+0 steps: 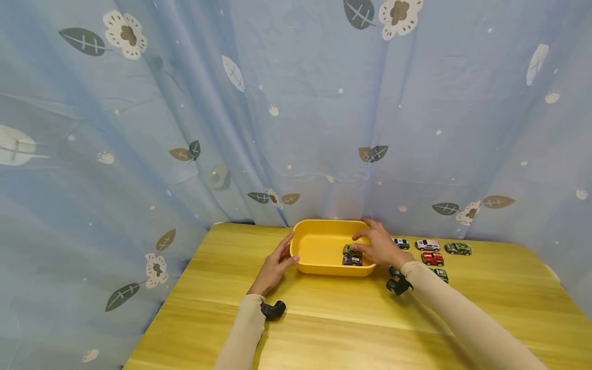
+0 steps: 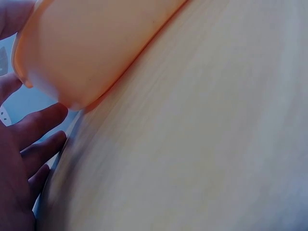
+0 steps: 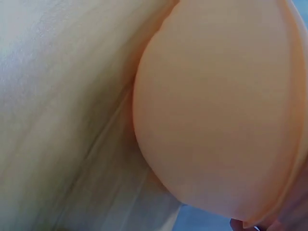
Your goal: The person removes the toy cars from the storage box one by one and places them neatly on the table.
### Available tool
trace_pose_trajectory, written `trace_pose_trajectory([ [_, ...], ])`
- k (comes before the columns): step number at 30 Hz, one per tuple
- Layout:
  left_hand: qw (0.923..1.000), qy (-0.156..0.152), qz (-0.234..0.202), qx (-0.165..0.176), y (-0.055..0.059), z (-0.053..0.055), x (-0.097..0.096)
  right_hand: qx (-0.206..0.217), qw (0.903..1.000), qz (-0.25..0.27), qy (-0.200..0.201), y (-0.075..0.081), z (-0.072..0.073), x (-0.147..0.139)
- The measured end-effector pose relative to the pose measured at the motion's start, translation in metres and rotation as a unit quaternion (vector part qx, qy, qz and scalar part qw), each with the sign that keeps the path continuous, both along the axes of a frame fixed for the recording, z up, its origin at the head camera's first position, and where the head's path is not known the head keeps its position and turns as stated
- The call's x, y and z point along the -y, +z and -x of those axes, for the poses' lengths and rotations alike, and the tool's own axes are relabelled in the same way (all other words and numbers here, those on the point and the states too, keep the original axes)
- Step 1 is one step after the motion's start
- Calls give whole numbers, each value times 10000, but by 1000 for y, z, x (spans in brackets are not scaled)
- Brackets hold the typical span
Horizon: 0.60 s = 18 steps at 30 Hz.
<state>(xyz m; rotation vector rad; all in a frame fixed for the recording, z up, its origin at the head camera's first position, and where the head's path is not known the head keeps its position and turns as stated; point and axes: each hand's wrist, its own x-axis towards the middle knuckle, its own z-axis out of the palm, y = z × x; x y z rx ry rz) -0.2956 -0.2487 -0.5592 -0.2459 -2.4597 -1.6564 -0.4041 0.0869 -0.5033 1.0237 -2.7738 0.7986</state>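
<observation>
A shallow yellow plastic basin (image 1: 319, 270) stands on the table against the curtain. My left hand (image 1: 273, 268) holds its left end, thumb on the near rim and fingers along the outside; in the left wrist view those fingers (image 2: 41, 124) are spread beside the basin wall (image 2: 91, 53). Over the right rim reaches my right hand (image 1: 383, 244), its thumb and forefinger inside, apart from each other. The thumb tip is right at a green toy car (image 1: 352, 250), beside a purple toy car (image 1: 352, 260). In the right wrist view the basin's outer wall (image 3: 216, 110) hides most of that hand.
Right of the basin lie more toy cars: a white-and-green one (image 1: 400, 243), a pale pink one (image 1: 427, 245), a camouflage one (image 1: 458, 249), a red one (image 1: 432, 258) and a green one (image 1: 440, 275). A blue patterned curtain (image 1: 314, 128) hangs behind the wooden table (image 1: 333, 318).
</observation>
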Motion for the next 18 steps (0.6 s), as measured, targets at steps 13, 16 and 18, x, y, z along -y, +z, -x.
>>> trace_pose_trajectory([
  [13,10000,71,-9,35,-2,-2,-3,230,9983,-469,-247,-4,-5,6],
  [16,10000,52,-67,53,-1,-2,-4,220,9971,-690,-224,-2,-5,6],
  [18,9999,37,-161,47,0,-2,-4,193,9960,-845,-194,1,-5,8],
])
